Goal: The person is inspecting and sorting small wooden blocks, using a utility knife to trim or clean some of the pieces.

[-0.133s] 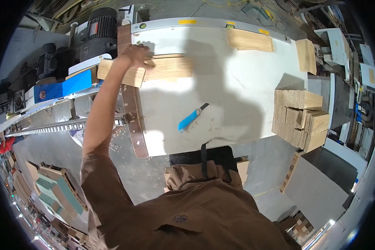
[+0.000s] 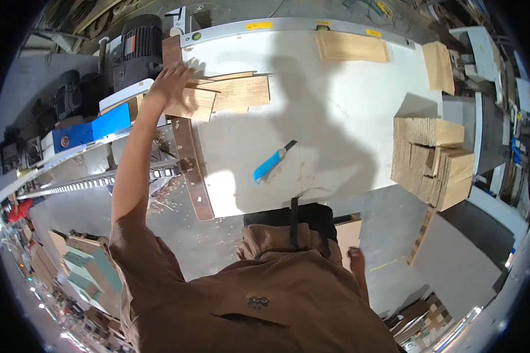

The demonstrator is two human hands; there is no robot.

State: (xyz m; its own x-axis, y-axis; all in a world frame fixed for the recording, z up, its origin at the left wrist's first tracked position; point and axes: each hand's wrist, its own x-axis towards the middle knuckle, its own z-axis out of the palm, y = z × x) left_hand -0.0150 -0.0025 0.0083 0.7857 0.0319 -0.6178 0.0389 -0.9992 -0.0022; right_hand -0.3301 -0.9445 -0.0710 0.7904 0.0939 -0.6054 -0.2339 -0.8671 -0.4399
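My left hand, fingers spread, lies over the left end of a short light wooden board at the table's far left corner. The thumb rests on the board's face; its left end is hidden under my hand and arm. That board partly overlaps another wooden board, beneath which edges of further pieces stick out. My right hand hangs low at my right side, away from the table, small and partly hidden, its finger pose unclear. A blue-handled utility knife lies mid-table, nearest to neither hand.
The white table has a brown strip along its left edge. A long spirit level lies along the far edge, beside a wooden board. Stacked wooden blocks stand at the right. A machine with a black motor adjoins the left.
My left hand has shifted left, off the overlapped boards onto the nearer board. That board has slid right, further over the others. My right hand has come into view.
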